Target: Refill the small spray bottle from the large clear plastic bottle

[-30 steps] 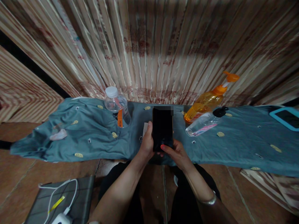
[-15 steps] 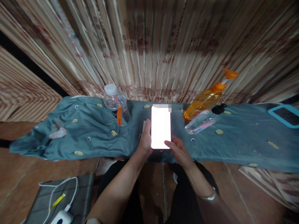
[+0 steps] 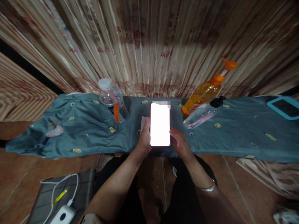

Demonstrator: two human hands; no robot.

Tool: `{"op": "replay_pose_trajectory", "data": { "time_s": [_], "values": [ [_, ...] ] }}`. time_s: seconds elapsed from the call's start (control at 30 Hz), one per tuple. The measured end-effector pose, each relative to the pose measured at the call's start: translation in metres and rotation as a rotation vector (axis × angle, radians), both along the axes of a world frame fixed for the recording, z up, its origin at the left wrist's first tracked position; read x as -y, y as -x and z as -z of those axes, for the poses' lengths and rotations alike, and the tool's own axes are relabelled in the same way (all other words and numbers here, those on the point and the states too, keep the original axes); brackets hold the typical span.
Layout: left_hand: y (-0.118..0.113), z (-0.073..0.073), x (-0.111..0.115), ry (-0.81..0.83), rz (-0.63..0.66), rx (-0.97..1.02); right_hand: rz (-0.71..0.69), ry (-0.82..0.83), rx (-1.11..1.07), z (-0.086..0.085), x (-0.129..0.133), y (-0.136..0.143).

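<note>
A phone [image 3: 160, 124] with a glowing white screen is held upright over the cloth-covered surface. My left hand [image 3: 144, 137] grips its left edge, the thumb lying along the side. At the right edge is my right hand [image 3: 181, 143], its thumb against the phone's side and its other fingers partly hidden behind. A pale flat item [image 3: 143, 123] shows just beside my left thumb. To the left stands a clear bottle [image 3: 114, 101] with a white cap. On the right are an orange pump bottle [image 3: 202, 95] and a clear bottle with a black top [image 3: 201, 115].
Teal patterned cloth [image 3: 238, 133] covers the long surface, with a blue-framed item [image 3: 286, 108] at far right and a small pale item [image 3: 55, 131] at left. Behind hangs a striped curtain [image 3: 149, 56]. Lower left, a white device [image 3: 63, 215] with a cable rests on a dark panel.
My right thumb has moved off the screen to the phone's right edge. The view has shifted slightly, so the bottles and cloth appear higher.
</note>
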State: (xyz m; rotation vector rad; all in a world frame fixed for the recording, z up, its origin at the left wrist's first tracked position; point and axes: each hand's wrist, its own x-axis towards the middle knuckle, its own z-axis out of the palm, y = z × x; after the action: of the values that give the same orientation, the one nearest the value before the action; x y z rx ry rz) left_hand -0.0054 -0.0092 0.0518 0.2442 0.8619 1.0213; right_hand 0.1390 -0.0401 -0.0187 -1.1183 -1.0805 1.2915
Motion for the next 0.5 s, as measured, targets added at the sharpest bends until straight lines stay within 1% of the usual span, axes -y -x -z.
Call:
{"op": "replay_pose_trajectory", "data": {
  "time_s": [0.2, 0.37, 0.5],
  "values": [
    [0.0, 0.001, 0.001, 0.012, 0.026, 0.014, -0.075, -0.044, -0.06, -0.01, 0.001, 0.004],
    [-0.002, 0.001, 0.001, 0.025, 0.019, -0.001, -0.11, -0.024, -0.046, -0.018, 0.001, 0.004],
    [-0.004, 0.001, 0.0, 0.018, 0.006, -0.008, -0.107, -0.01, -0.036, -0.023, 0.001, 0.006]
  ]
}}
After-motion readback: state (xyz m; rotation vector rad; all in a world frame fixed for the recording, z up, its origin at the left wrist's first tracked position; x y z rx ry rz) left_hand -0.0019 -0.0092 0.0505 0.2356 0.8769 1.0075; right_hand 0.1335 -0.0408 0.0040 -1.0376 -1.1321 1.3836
